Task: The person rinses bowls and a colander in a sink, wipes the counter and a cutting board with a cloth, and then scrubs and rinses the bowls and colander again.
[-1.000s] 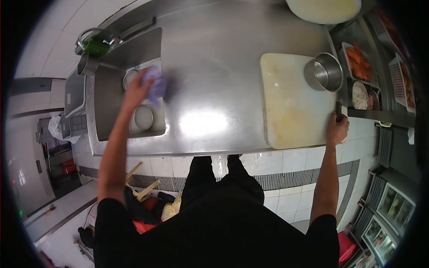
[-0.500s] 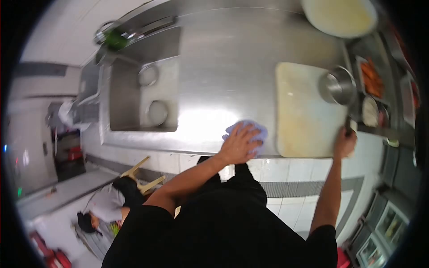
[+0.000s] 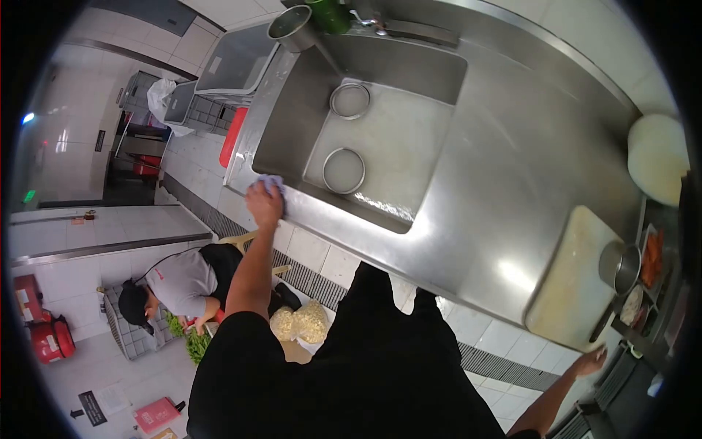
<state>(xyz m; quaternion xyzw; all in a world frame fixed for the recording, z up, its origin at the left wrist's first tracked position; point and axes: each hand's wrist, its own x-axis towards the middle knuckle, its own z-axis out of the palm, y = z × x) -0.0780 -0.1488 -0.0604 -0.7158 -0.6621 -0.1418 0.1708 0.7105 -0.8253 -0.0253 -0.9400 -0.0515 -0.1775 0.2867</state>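
My left hand (image 3: 264,207) presses a bunched purple cloth (image 3: 272,183) on the front rim of the steel sink (image 3: 333,230), at its left end. The fingers are closed over the cloth. Low on the right, my right hand (image 3: 589,362) hangs just off the front edge of the counter, its fingers loosely apart and nothing visible in them. Nearest to it are the corner of a worn white cutting board (image 3: 567,293) and a dark-handled knife (image 3: 601,325) on that board's right edge. A steel pot (image 3: 620,267) stands on the board's far right part.
Two round metal rings or strainers (image 3: 344,170) lie in the sink basin. A steel container (image 3: 291,29) and a green item (image 3: 329,14) stand behind it. Food trays (image 3: 651,260) line the right side. A seated co-worker (image 3: 183,282) handles leafy greens at lower left.
My left hand has moved left with the cloth, from beside the cutting board to the sink's front left rim. My right hand has come away from the knife. The view has swung left.
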